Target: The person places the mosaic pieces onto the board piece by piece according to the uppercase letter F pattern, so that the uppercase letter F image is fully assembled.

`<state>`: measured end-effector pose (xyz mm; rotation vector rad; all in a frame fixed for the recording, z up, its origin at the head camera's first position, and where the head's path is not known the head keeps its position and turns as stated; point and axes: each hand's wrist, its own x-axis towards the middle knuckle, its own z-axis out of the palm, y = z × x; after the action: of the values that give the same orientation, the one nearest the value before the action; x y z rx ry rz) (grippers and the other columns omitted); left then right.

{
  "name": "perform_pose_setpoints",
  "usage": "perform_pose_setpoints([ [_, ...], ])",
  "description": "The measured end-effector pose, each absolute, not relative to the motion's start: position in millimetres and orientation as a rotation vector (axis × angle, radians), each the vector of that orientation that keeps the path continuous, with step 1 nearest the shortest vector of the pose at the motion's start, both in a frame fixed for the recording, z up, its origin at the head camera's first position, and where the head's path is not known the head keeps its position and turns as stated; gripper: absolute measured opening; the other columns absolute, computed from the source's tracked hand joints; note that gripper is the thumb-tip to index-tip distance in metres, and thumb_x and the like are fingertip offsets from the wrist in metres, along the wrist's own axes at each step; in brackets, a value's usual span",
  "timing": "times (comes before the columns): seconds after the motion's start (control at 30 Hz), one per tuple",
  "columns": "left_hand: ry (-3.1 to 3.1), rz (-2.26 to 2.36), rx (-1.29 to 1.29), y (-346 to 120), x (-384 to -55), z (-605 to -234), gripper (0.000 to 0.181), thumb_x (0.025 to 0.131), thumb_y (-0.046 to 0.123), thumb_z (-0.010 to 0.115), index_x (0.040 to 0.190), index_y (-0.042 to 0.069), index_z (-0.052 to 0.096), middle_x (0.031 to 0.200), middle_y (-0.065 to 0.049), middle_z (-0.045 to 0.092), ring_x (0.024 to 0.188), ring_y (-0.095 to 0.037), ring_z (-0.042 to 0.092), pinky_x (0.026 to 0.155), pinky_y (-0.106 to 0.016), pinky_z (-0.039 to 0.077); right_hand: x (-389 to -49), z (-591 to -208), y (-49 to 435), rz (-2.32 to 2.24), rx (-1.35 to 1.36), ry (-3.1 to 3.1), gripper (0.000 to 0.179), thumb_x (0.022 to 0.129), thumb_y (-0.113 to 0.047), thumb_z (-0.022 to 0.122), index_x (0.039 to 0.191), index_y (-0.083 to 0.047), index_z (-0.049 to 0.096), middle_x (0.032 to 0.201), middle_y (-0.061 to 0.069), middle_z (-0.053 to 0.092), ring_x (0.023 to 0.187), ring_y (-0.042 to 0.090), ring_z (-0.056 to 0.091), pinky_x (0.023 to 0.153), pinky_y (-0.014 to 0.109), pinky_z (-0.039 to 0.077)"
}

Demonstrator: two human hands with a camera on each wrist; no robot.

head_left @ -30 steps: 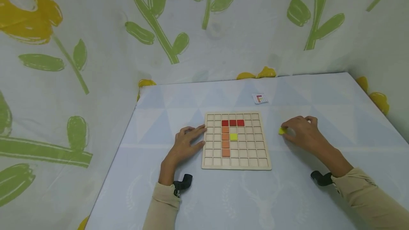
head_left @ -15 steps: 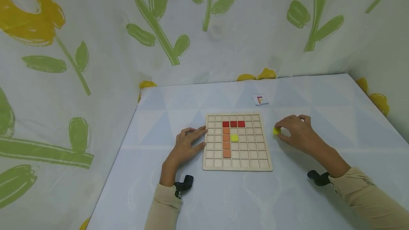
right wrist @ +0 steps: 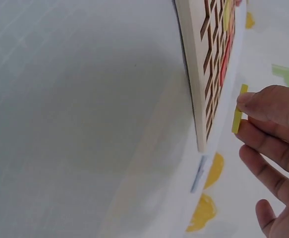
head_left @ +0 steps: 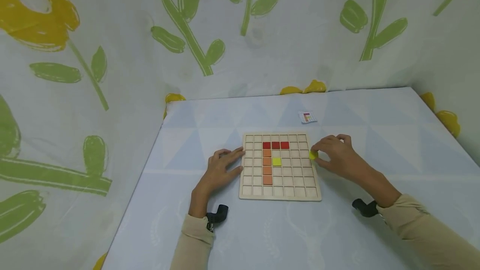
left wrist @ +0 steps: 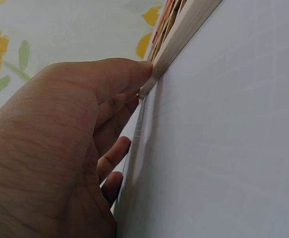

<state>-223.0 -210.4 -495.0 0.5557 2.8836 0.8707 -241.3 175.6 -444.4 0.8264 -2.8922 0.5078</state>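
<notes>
A wooden grid board (head_left: 280,195) lies flat in the middle of the table, its cells framed by raised ridges. Red tiles (head_left: 276,145) form a short row near its top, orange tiles (head_left: 267,169) run down below the left one, and a lone yellow tile (head_left: 276,161) sits beside that column. My left hand (head_left: 220,171) touches the board's left edge with thumb and fingertips; the left wrist view shows the thumb (left wrist: 129,73) against its side. Between thumb and fingers my right hand (head_left: 339,156) pinches another yellow tile (right wrist: 240,110), held at the board's right edge.
A small printed card (head_left: 308,116) with a coloured grid pattern lies behind the board. The pale patterned table (head_left: 210,113) meets a flower-printed cloth wall (head_left: 262,61) at the back and left. A black wrist camera (head_left: 365,208) sits on the right wrist.
My right hand has moved left with the pinched yellow tile, from beside the board to its right edge. The left hand stays at the board's left side.
</notes>
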Motion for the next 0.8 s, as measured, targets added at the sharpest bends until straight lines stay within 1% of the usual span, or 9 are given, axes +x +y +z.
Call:
perform_pose_setpoints([
  [0.33,2.885,0.872,0.558,-213.1,-223.2,-496.8,0.053,0.102,0.04,0.056,0.152,0.027,0.046,0.158,0.012,0.037,0.138,-0.027,0.03,0.106,-0.054,0.022,-242.2,-444.6,154.3,0.528,0.87,-2.909,0.025,0.082,-0.01,0.082,0.105,-0.01,0.074,0.11,0.008,0.071,0.113,0.034,0.057,0.1,0.062,0.024],
  [0.43,2.892,0.874,0.57,-213.6,-223.4,-497.2,0.053,0.101,0.039,0.057,0.151,0.026,0.047,0.158,0.011,0.038,0.138,-0.028,0.031,0.106,-0.055,0.022,-242.4,-446.0,149.4,0.54,0.9,-2.883,0.025,0.081,-0.011,0.083,0.105,-0.01,0.074,0.108,0.008,0.071,0.112,0.034,0.057,0.099,0.062,0.025],
  [0.67,2.893,0.899,0.593,-213.2,-224.1,-496.2,0.052,0.101,0.038,0.058,0.151,0.024,0.048,0.158,0.009,0.039,0.137,-0.029,0.032,0.104,-0.056,0.023,-245.8,-447.6,137.7,0.557,0.907,-2.902,0.024,0.081,-0.013,0.084,0.104,-0.011,0.074,0.11,0.007,0.071,0.113,0.032,0.057,0.101,0.061,0.024],
  [0.8,2.899,0.905,0.605,-213.4,-224.8,-497.5,0.052,0.101,0.038,0.058,0.151,0.024,0.048,0.157,0.01,0.039,0.137,-0.028,0.032,0.104,-0.055,0.023,-247.1,-447.9,132.6,0.557,0.928,-2.892,0.022,0.081,-0.011,0.083,0.102,-0.011,0.075,0.108,0.006,0.072,0.111,0.032,0.058,0.1,0.062,0.025],
])
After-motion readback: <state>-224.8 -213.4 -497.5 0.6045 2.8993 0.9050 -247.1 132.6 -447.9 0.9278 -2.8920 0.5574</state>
